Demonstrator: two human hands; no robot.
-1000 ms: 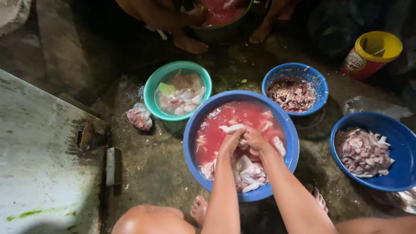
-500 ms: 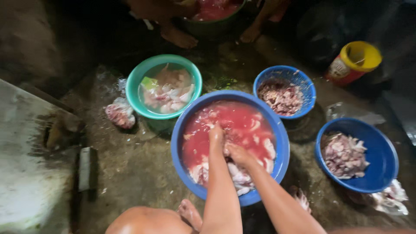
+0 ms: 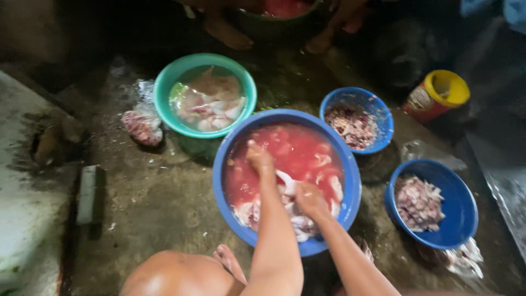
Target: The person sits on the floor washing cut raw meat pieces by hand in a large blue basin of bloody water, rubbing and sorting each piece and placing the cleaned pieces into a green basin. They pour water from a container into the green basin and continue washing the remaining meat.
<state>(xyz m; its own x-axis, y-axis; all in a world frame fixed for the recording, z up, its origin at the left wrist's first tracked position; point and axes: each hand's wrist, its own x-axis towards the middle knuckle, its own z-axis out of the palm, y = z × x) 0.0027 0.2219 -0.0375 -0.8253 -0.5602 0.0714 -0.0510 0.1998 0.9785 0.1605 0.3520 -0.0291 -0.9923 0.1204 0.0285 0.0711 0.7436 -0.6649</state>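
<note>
A large blue basin (image 3: 350,181) on the ground in front of me holds red, bloody water and pale pieces of raw meat (image 3: 298,222). My left hand (image 3: 258,158) is curled with its fingers dipping into the red water near the basin's left side. My right hand (image 3: 309,198) rests on the pale meat pieces in the near half of the basin, closed over a piece. My bare knee (image 3: 175,274) and foot (image 3: 230,262) sit just in front of the basin.
A green basin (image 3: 164,87) of pale meat stands behind left, with a small plastic bag of meat (image 3: 141,125) beside it. Two smaller blue bowls (image 3: 383,118) (image 3: 466,214) of chopped meat stand right. A yellow-rimmed can (image 3: 438,96) and another person's feet (image 3: 224,30) are farther back.
My left hand has moved away from the right and reached farther left into the red water. The right hand has settled lower onto the meat pieces. The camera has shifted.
</note>
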